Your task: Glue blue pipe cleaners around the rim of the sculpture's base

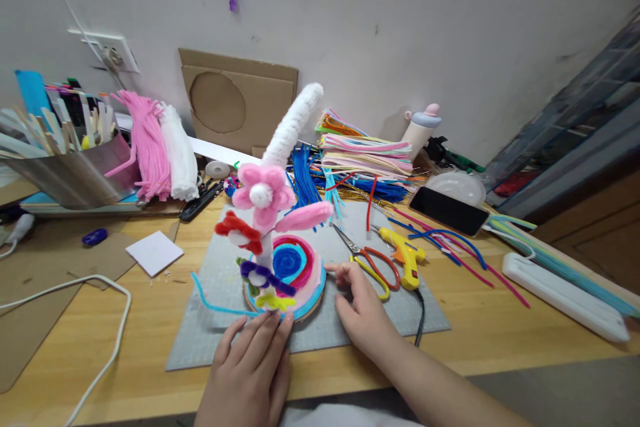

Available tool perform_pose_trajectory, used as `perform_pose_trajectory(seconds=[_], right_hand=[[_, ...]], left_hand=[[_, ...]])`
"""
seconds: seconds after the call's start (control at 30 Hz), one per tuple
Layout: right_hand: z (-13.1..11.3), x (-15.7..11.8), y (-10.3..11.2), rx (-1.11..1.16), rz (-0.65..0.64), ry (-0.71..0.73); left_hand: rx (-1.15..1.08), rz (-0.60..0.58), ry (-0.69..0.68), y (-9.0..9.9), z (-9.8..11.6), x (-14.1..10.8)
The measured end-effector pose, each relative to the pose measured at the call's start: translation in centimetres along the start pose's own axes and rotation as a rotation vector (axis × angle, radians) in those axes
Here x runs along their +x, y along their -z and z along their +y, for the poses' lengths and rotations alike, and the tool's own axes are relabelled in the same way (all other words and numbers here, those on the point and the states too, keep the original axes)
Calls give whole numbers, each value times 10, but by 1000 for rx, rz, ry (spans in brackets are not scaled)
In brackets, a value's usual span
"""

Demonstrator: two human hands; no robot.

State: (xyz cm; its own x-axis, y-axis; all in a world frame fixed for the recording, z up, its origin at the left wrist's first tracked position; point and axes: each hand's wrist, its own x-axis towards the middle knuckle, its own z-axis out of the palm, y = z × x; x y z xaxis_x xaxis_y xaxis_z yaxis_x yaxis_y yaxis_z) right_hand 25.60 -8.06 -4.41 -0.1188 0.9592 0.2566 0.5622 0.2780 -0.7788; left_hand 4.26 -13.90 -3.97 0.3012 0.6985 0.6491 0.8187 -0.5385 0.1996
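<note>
A round base [315,280] covered with coiled pink, red and blue fuzzy stems lies on the grey cutting mat [210,320]. From it rises a white wrapped stalk [293,123] bearing a pink flower [261,195], a red one [237,232], a purple one [265,278] and a yellow one [275,302]. A light blue stem [215,307] sticks out leftward from the base's edge. My left hand [255,360] rests at the near edge, fingers extended against it. My right hand [360,303] touches the right edge with its index finger, the other fingers partly curled.
Scissors [377,267] and a yellow glue gun [407,257] lie right of the base. Behind are bundles of fuzzy stems [367,153] and cardboard [270,93]. A phone [450,210] and power strip [565,297] lie right; a white cable [120,327] curves at left.
</note>
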Motion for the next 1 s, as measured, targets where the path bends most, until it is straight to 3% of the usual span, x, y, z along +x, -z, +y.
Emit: perform_pose_trajectory(seconds=[0.2,0.43,0.67,0.8,1.0], right_hand=[[4,-1,-2,95,68,-29],[5,-2,-2,158,-20,-60],[3,-1,-2,186,-29,-36],[4,0,-3,139,-42,-26],[-3,6,0,-104,-37,71]], left_hand=[[55,9,-45,5,-3,4],[119,-94,-128,9,-8,4],[56,27,-47,5,-2,8],[108,-61,-118,7,-5,7],[16,51,-9,0,0,6]])
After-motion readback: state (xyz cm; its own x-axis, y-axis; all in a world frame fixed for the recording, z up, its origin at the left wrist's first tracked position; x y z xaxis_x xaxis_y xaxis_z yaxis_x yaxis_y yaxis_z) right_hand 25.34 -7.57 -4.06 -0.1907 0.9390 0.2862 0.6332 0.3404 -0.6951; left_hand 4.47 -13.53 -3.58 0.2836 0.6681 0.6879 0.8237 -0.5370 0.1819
